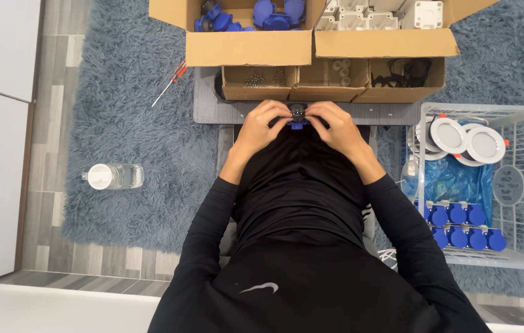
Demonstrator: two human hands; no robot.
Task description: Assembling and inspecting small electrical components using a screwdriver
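Head view: left hand point(262, 126) and right hand point(334, 126) are pinching together a small blue-black plastic socket part point(297, 115) at the grey table's point(212, 108) near edge

The person wears a black long-sleeved top, plain and close-fitting, with 2 sleeves that run down to the wrists and end in snug cuffs. Both hands, the left hand point(262, 126) and the right hand point(336, 128), are bare, with no gloves, rings or watch showing. A small white curved mark sits low on the black clothing, and white stripes show at the right side.
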